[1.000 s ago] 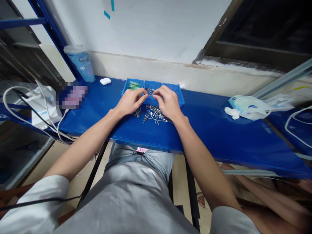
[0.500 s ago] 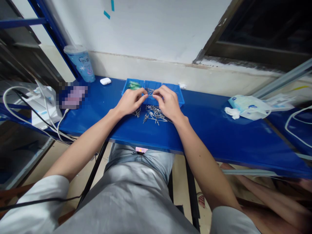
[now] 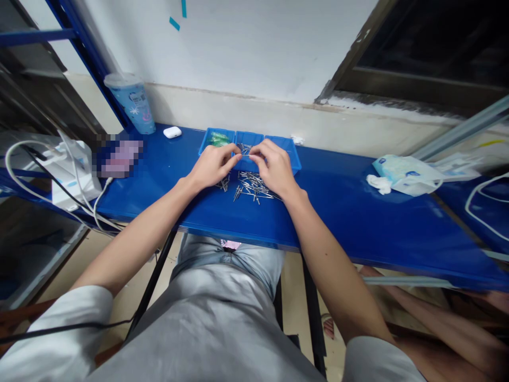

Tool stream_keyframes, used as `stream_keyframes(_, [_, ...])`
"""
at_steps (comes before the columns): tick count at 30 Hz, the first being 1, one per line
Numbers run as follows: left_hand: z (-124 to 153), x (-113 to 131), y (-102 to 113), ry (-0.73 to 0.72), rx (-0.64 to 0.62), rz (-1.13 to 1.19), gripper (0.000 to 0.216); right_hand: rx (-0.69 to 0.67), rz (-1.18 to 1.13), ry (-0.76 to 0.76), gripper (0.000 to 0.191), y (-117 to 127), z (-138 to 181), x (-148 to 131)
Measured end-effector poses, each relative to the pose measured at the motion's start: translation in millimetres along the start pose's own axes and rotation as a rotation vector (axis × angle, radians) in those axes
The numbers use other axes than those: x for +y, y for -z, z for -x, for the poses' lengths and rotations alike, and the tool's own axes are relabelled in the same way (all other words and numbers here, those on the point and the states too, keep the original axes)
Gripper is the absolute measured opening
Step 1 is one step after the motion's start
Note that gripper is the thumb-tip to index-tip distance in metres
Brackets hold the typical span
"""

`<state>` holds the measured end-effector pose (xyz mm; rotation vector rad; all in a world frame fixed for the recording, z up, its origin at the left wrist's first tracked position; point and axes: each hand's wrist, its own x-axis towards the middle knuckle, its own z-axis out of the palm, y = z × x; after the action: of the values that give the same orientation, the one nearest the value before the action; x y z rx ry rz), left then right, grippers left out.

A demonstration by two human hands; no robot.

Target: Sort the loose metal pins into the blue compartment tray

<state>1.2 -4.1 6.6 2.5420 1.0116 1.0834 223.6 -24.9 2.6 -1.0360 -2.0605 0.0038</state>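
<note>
My left hand [image 3: 217, 164] and my right hand [image 3: 273, 165] face each other above the front of the blue bins, fingertips pinched. A thin metal pin [image 3: 245, 155] seems to span the short gap between them, though its ends are hidden by the fingers. Beneath and between my hands lies a pile of slim silver metal pins [image 3: 254, 185] on the blue table. More of these pins sit in the middle blue bin [image 3: 249, 136]. Green pieces [image 3: 218, 139] fill part of the left blue bin [image 3: 208, 135]. My right hand partly covers the right blue bin [image 3: 293, 154].
On the left stand a patterned cup [image 3: 133, 103], a white earbud case [image 3: 172, 132] and a white power strip [image 3: 75, 180] with cables. A tissue pack [image 3: 409, 172] lies on the right of the blue table [image 3: 338, 212]. Another person's leg [image 3: 433, 313] shows at lower right.
Almost nothing differs. Both hands keep the same place and the same pinch above the bins; the pile of pins looks the same.
</note>
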Motion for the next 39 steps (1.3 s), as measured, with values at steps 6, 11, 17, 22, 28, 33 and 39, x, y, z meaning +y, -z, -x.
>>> stream_keyframes(6, [0.1, -0.1, 0.1, 0.003, -0.006, -0.002, 0.030, -0.001, -0.002, 0.011, 0.023, 0.0, 0.2, 0.4])
stream_keyframes(11, [-0.1, -1.0, -0.2, -0.007, 0.001, 0.006, 0.031, -0.008, 0.006, 0.001, 0.023, 0.2, 0.2, 0.1])
stream_keyframes(17, [0.4, -1.0, -0.4, -0.007, 0.002, 0.006, 0.031, -0.010, 0.011, 0.001, 0.025, 0.5, 0.1, -0.4])
stream_keyframes(22, [0.1, -1.6, -0.8, -0.010, 0.012, 0.007, 0.030, -0.011, 0.007, -0.004, 0.027, 0.3, -0.1, 0.0])
stream_keyframes(28, [-0.1, -4.1, -2.0, -0.028, 0.024, 0.011, 0.032, -0.010, -0.003, 0.006, 0.022, 0.5, -0.5, -0.2])
stream_keyframes(33, [-0.2, -3.5, -2.1, -0.034, 0.029, 0.010, 0.033, -0.016, 0.034, -0.030, 0.026, 0.0, 0.1, -1.6])
stream_keyframes(39, [0.0, -1.6, -1.2, -0.031, 0.024, 0.013, 0.033, 0.013, 0.038, -0.084, 0.029, 1.4, -1.1, -1.3])
